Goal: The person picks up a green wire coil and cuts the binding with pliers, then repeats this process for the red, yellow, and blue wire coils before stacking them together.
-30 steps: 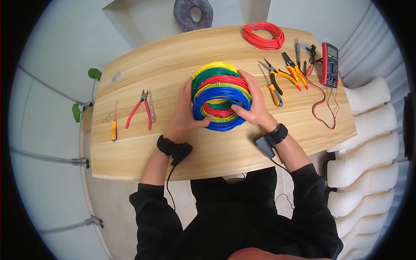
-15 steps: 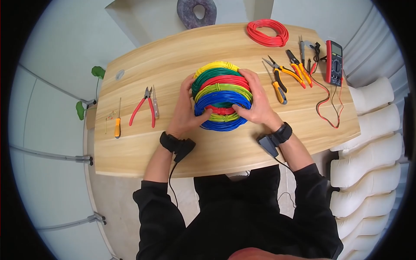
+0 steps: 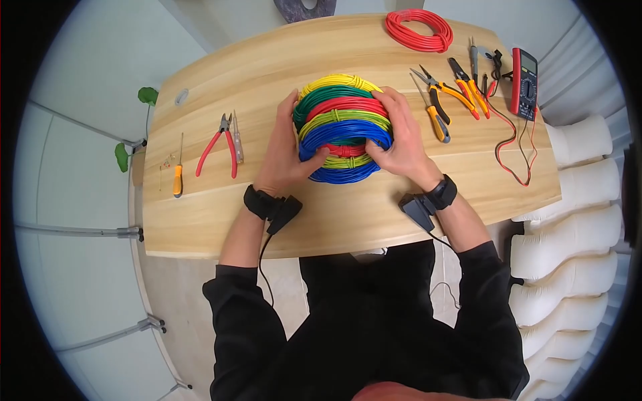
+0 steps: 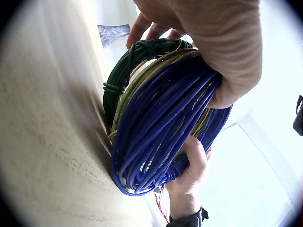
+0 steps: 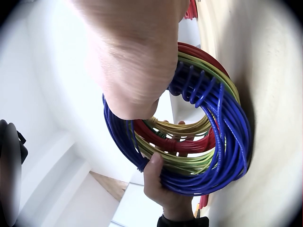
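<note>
Several wire coils stand on edge in a row, pressed together between two hands. In the head view the blue coil (image 3: 344, 130) is nearest the person. Behind it come a yellow-green coil (image 3: 344, 119), a red coil (image 3: 348, 104), a dark green coil (image 3: 334, 95) and a yellow coil (image 3: 341, 81) farthest away. The left hand (image 3: 279, 157) grips the bundle's left side, thumb at the blue coil's opening. On the right side the right hand (image 3: 405, 147) grips likewise, its thumb hooked into the opening. In the left wrist view the blue coil's lower edge is right at the tabletop (image 4: 57, 142).
A loose red coil (image 3: 418, 32) lies at the back right. Long-nose pliers (image 3: 438, 93), wire strippers (image 3: 468, 87), a screwdriver (image 3: 436, 120) and a multimeter (image 3: 525, 83) with leads lie on the right. Left are diagonal cutters (image 3: 221, 144) and another screwdriver (image 3: 178, 174).
The head view has shifted, so the table and tools sit higher in it. Less of the blue coil's opening shows from above. Both hands keep their hold on the bundle.
</note>
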Demonstrator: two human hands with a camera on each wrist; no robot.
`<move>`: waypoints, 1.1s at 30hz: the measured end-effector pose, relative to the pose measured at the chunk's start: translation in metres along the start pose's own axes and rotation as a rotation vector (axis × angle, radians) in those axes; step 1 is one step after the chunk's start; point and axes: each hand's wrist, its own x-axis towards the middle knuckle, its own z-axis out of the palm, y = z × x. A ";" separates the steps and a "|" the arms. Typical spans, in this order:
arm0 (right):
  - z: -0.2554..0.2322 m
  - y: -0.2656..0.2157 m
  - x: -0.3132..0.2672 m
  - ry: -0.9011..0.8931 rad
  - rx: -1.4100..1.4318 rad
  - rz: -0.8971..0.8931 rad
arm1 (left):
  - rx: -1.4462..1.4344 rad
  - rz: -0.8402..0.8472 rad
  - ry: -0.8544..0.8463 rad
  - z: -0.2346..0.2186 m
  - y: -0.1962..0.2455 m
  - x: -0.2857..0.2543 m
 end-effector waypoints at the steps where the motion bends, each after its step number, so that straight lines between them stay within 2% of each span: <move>1: 0.001 0.000 0.000 -0.001 0.000 0.000 | -0.001 -0.001 0.000 0.000 0.000 0.000; 3: 0.002 0.001 -0.001 0.009 0.002 0.015 | 0.031 0.074 -0.014 -0.001 -0.002 0.003; 6: 0.001 0.001 0.002 -0.011 0.023 0.054 | 0.077 0.099 -0.020 -0.003 0.001 0.005; 15: 0.000 0.003 0.004 -0.061 0.059 0.129 | 0.031 0.068 -0.011 -0.001 0.001 0.005; 33: 0.003 0.004 0.006 -0.057 0.114 0.136 | -0.015 0.020 -0.033 -0.003 -0.003 0.005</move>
